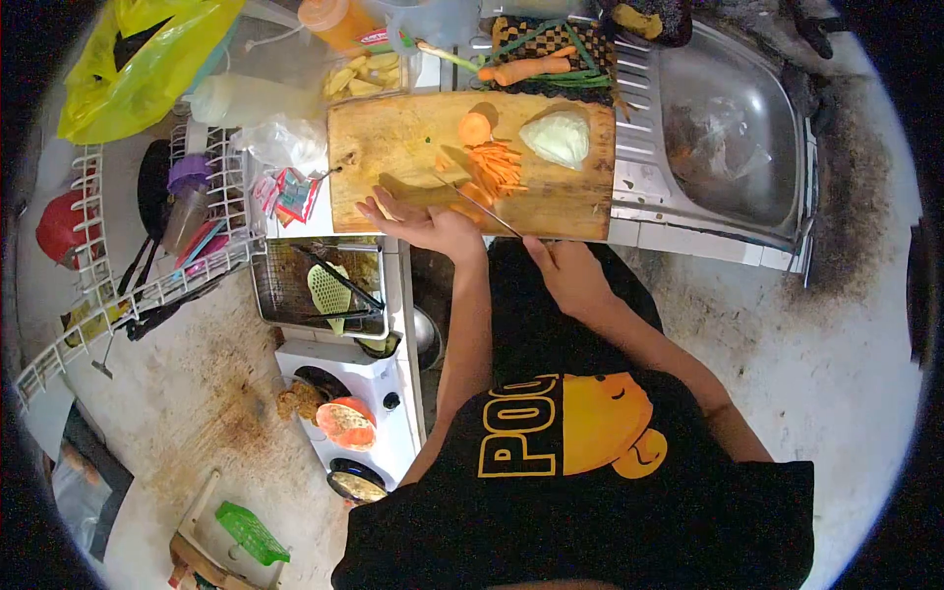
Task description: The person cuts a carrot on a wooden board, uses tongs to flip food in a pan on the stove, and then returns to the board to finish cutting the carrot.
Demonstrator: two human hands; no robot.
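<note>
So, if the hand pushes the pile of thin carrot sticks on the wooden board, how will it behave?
The carrot sticks lie loose, so they would probably scatter rather than slide as one. They look thin, so likely light and easy to snap. The cutting board looks flat, so rolling far seems unlikely.

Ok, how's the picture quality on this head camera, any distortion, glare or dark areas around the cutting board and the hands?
Head view: strong fisheye bend with black vignetted corners; the cutting board and carrot strips are evenly lit and sharp; the sink shows a soft sheen; the left hand, the right hand and the knife cast only slight shadows.
</note>
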